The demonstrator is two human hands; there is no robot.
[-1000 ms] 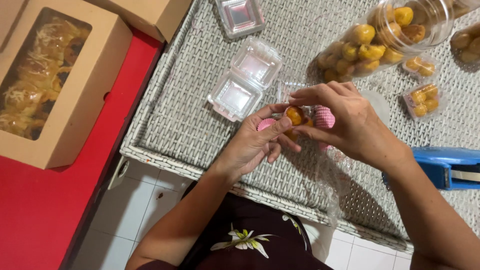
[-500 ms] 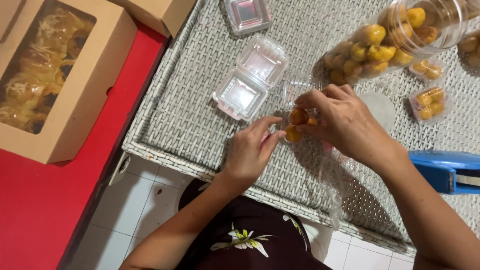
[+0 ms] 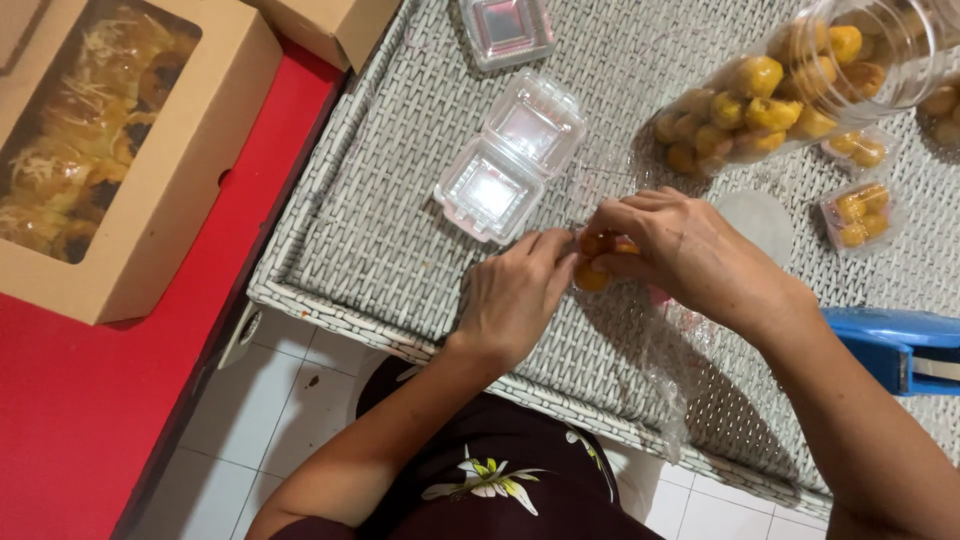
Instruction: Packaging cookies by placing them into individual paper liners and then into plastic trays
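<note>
Both hands meet over a white woven table (image 3: 400, 230). My left hand (image 3: 515, 295) and my right hand (image 3: 690, 255) pinch a small clear container of round yellow pastries (image 3: 597, 262) between their fingertips. Only part of that container shows between the fingers. An open clear clamshell box (image 3: 510, 155) lies just beyond my left hand. A clear jar (image 3: 790, 85) of yellow pastries lies on its side at the far right.
Two small filled clear boxes (image 3: 860, 205) sit at the right, another empty clamshell (image 3: 505, 30) at the top. A blue tape dispenser (image 3: 895, 345) is by my right forearm. Windowed cardboard boxes (image 3: 110, 160) rest on a red surface (image 3: 110, 400) at left.
Both hands stayed together on the small container, with the fingers shifting their grip around it. The pink item seen near the hands a second ago is now almost hidden.
</note>
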